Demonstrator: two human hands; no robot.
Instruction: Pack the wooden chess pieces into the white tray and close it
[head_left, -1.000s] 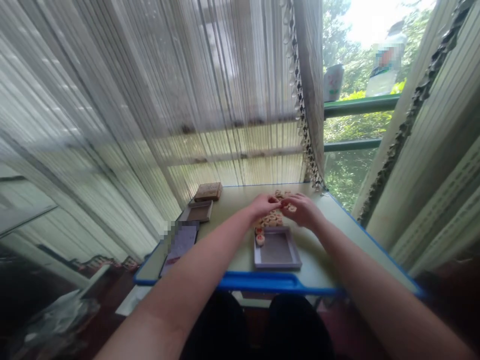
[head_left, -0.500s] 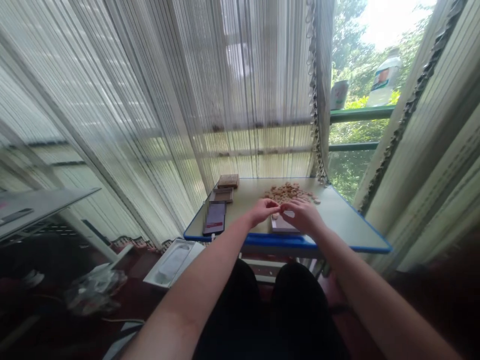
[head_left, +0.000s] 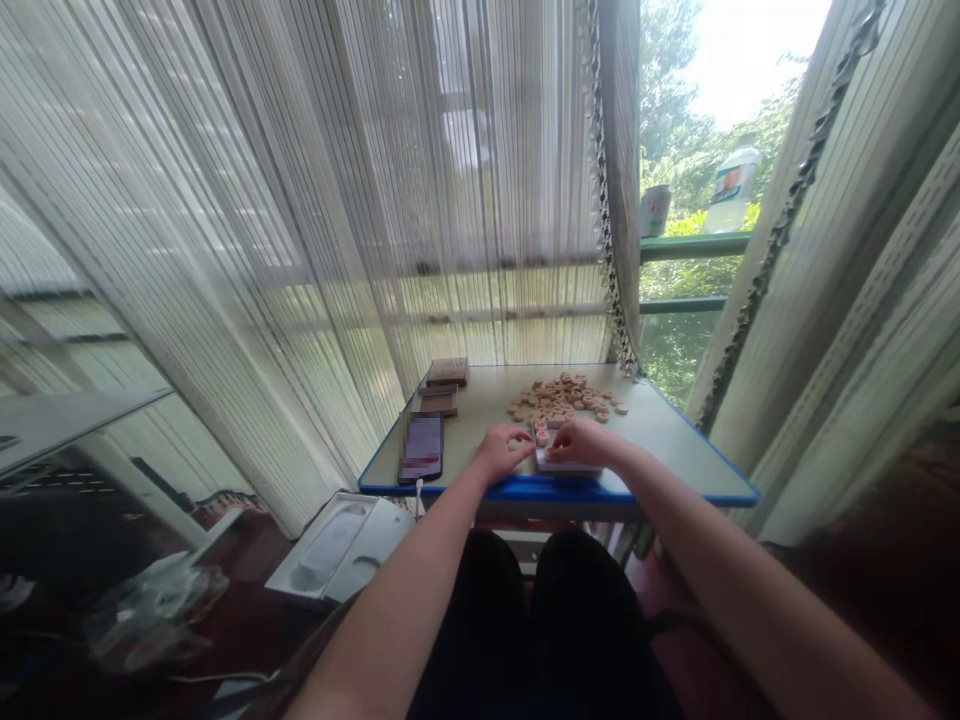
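A shallow white box [head_left: 571, 466] lies at the table's near edge, with a few round wooden pieces [head_left: 542, 434] along its left side. Over the box is my right hand [head_left: 583, 442], its fingers pinched together low inside it; what they hold, if anything, is too small to make out. My left hand [head_left: 504, 452] rests beside the box's left wall, thumb and fingers apart, with nothing seen between them. Just beyond both hands spreads a loose pile of round wooden pieces [head_left: 566, 397].
On the table [head_left: 480, 400] at the left are a phone [head_left: 423, 445], an open wooden tray [head_left: 439, 401] and a wooden box [head_left: 448, 371]. An open white carton [head_left: 334, 545] sits below left. A curtain [head_left: 480, 200] hangs behind; a bottle [head_left: 731, 190] stands on the rail.
My hands, together above the box before, have moved apart. The right one has gone down into the box, the left one to its left side. The view has shifted slightly.
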